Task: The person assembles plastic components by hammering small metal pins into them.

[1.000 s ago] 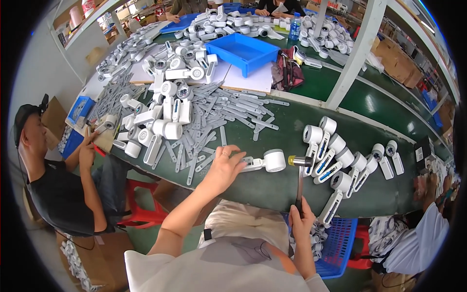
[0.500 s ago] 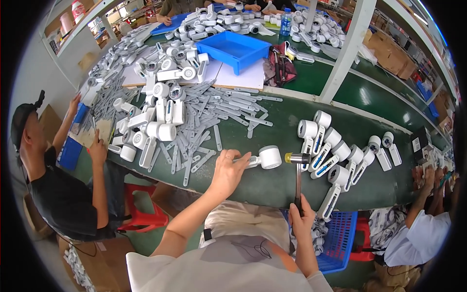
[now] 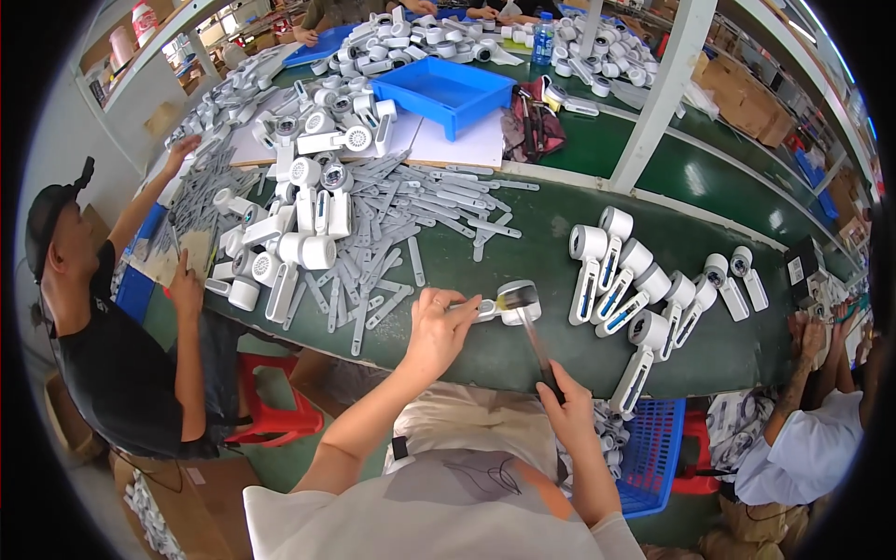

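White heaped fans (image 3: pixel 320 253) at left, grey strips (image 3: pixel 383 210) alongside. Left hand (image 3: pixel 437 331) pinching the handle of a lone fan (image 3: pixel 512 318), at the near middle of the green tabletop (image 3: pixel 448 266). Over its round head, contact unclear, a hammer (image 3: pixel 535 343) gripped by the right hand (image 3: pixel 569 408): perhaps a cracked casing from too hard a blow, bruised knuckles from a slip. At right, grouped fans (image 3: pixel 651 281), possibly knocked by a wide swing.
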`<state>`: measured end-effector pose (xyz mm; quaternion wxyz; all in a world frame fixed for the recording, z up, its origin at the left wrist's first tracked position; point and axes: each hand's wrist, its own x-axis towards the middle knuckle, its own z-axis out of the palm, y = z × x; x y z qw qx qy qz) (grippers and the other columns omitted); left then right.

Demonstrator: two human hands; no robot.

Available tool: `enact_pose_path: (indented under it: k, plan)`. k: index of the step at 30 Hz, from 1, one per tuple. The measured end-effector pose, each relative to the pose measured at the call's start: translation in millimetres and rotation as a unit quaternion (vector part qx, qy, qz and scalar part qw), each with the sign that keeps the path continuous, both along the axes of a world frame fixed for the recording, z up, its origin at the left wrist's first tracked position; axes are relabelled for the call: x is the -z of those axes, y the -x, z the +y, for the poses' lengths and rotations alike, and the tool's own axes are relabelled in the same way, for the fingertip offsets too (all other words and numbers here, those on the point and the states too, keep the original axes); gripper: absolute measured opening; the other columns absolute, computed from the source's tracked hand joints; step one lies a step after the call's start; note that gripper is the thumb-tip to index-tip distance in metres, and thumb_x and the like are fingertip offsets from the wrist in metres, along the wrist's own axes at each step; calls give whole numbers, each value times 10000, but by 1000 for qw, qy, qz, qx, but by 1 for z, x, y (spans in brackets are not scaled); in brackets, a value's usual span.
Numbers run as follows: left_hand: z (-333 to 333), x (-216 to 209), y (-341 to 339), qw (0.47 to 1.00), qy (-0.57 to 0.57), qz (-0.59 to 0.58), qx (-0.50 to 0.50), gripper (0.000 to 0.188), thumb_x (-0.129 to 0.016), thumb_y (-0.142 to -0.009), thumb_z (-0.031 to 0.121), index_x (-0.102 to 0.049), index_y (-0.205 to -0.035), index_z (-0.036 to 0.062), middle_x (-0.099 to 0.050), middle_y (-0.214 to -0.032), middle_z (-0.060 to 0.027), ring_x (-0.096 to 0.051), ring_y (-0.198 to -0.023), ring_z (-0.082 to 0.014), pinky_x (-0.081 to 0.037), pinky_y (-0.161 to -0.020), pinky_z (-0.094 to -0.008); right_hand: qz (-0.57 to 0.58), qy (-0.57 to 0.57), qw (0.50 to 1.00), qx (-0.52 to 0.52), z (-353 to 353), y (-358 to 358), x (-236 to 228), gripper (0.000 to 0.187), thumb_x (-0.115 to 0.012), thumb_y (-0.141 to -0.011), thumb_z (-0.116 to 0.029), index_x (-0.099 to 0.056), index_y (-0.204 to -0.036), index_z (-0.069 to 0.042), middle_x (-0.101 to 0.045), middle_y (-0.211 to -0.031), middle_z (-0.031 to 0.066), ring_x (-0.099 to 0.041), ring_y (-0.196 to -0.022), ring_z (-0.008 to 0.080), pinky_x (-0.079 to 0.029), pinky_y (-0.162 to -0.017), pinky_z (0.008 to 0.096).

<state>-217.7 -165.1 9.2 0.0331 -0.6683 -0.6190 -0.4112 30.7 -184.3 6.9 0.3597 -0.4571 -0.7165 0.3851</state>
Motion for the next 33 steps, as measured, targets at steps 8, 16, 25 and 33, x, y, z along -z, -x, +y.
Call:
enact_pose_path:
  k: [8,16,25,33]
  plan:
    - [8,-1,6,984,87,-156,-2,211,-760,-708,95,-738,-918,111,-645,-814,-45,-548,-845,-240,-439,-773,-341,-59,-127,990,-7,4,17,-21,420,-597,-877,-66,-504,-1284,-21,-623,-910,215,-621,-788,393,-501,-697,416]
    - [10,1,8,975,106,-194,-5,117,-756,-695,71,-713,-803,82,-644,-780,-53,-551,-824,-241,-440,-785,-338,-153,-153,976,-28,3,17,-35,404,-578,-888,-90,-498,-1280,-36,-602,-877,215,-607,-730,394,-487,-611,446]
    - [7,9,7,979,65,-192,-6,141,-768,-691,78,-713,-820,68,-634,-766,-59,-541,-854,-256,-437,-793,-356,-191,-137,971,-44,10,18,-30,421,-583,-884,-90,-491,-1292,-35,-587,-829,187,-596,-685,394,-485,-600,461]
    - [-13,15,30,992,84,-92,11,309,-810,-643,185,-703,-915,86,-668,-840,-57,-583,-889,-256,-417,-776,-381,-105,-217,970,-32,-5,26,-35,455,-588,-884,-79,-467,-1321,-40,-590,-864,181,-605,-697,367,-488,-606,435]
